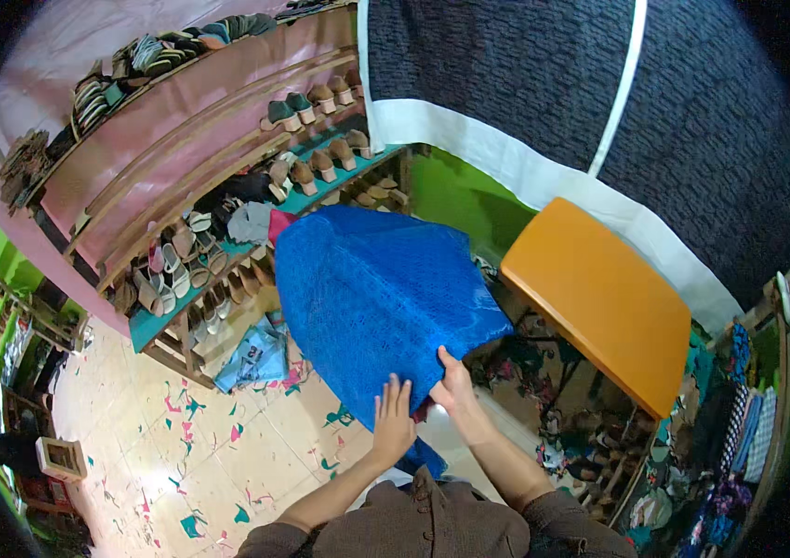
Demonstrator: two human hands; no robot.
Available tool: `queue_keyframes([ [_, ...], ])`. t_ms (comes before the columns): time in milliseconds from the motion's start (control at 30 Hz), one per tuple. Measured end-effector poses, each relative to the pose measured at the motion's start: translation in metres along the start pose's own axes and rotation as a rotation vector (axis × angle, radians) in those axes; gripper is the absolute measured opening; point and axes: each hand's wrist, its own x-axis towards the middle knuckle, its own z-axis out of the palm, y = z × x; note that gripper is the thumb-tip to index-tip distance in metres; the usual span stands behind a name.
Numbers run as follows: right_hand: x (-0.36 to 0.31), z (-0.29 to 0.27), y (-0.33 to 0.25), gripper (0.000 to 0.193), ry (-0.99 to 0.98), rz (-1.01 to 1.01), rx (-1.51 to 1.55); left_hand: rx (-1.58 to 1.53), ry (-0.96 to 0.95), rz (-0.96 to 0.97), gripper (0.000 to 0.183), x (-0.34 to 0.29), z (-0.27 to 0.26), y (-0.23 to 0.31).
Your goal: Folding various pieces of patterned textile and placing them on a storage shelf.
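A large blue textured cloth [371, 279] is spread out in front of me, its far end reaching toward the shoe shelf. My left hand [395, 420] lies with fingers stretched out against the cloth's near left part. Close by on the right, my right hand [453, 383] is closed on the near edge of the cloth, thumb on top; its other fingers are partly hidden. What supports the cloth underneath cannot be seen.
A wooden rack [158, 321] at the left holds several shoes and sandals. An orange tabletop [599, 302] stands at the right, above scattered scraps. A light blue bag [260, 355] lies on the tiled floor [227, 446], amid fabric bits. A dark curtain [506, 70] hangs behind.
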Motion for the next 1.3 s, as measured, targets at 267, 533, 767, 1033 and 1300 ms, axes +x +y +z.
queue_keyframes([
  [267, -0.114, 0.030, 0.020, 0.046, 0.060, -0.161, -0.393, -0.397, 0.308, -0.121, 0.070, -0.061, 0.008, 0.037],
  [533, -0.168, -0.074, 0.033, 0.070, 0.612, -0.964, -1.820, -0.162, 0.310, 0.180, 0.070, -0.082, -0.050, 0.053],
  [767, -0.179, -0.108, 0.044, 0.036, 0.409, -0.991, -1.934, -0.167, 0.084, 0.358, 0.072, -0.140, -0.065, 0.055],
  [1033, -0.274, -0.085, 0.050, 0.031, 0.710, -1.265, -1.758, -0.286, -0.104, 0.583, 0.075, -0.192, -0.076, 0.052],
  [1300, -0.395, -0.058, 0.070, 0.039, 1.065, -1.582, -1.667, -0.427, -0.292, 0.830, 0.070, -0.244, -0.070, 0.084],
])
